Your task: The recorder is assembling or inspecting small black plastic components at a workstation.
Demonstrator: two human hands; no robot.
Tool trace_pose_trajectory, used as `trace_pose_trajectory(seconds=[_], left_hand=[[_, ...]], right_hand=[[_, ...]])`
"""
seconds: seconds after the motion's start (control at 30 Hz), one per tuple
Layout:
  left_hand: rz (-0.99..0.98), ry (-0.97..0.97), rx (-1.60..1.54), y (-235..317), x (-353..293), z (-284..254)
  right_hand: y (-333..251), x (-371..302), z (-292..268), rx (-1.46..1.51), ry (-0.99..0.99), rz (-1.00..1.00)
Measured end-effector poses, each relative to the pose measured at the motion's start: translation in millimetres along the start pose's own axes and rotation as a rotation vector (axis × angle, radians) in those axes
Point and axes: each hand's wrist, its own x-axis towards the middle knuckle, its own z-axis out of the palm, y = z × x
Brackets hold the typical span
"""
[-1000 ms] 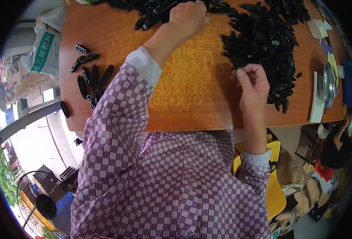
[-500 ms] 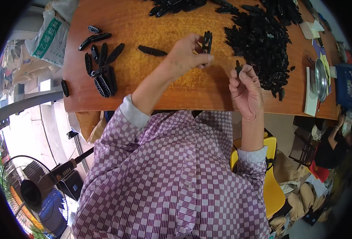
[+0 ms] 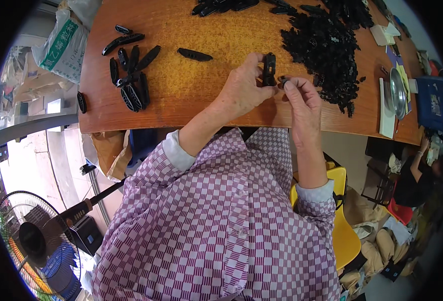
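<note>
Left hand: here it is, clamped on a long black part, gripped between thumb and fingers.
Right hand: pinching a small dark piece, just beside the long part; whether they touch, I can't tell.
Step in hand: offering piece to part, by my reading.
Next move: calls, I'd judge, for a steady left grip and careful lining-up.
Surface: one loose black part lies left of my left hand; the heap of small pieces sits beyond my right.
</note>
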Motion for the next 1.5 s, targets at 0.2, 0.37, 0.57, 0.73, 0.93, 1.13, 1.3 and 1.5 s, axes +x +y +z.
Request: trace_pose_trajectory(seconds=[0.2, 0.37, 0.57, 0.73, 0.93, 1.13, 1.3, 1.5], left_hand=[[0.065, -0.031, 0.224, 7.0, -7.5, -2.8], [0.083, -0.153, 0.325, 16.6, -10.2, -5.9], [0.159, -0.221, 0.447, 9.9, -12.2, -1.1], [0.143, -0.249, 0.313, 5.0, -10.9, -4.7], [-0.04, -0.202, 0.004, 7.0, -6.9, -5.0], [-0.061, -0.27, -0.143, -8.9, 2.0, 1.3], [-0.073, -0.374, -0.121, -8.9, 15.3, -1.3], [-0.048, -0.459, 0.236, 16.2, 27.2, -24.9]], right_hand=[[-10.9, 6.0, -9.6, -0.599, -0.175, -0.297], [-47.2, 18.1, -13.5, -0.937, -0.504, -0.46], [-54.9, 28.1, -17.5, -1.075, -0.697, -0.446], [-51.1, 36.5, -18.5, -1.081, -0.777, -0.469], [-10.2, 32.6, -15.2, -0.747, -0.213, -0.093], [14.2, 27.1, -11.4, -0.121, -0.235, 0.166], [14.5, 29.9, -11.5, -0.087, -0.179, 0.168], [7.2, 50.7, -44.7, -0.169, -0.395, 0.283]])
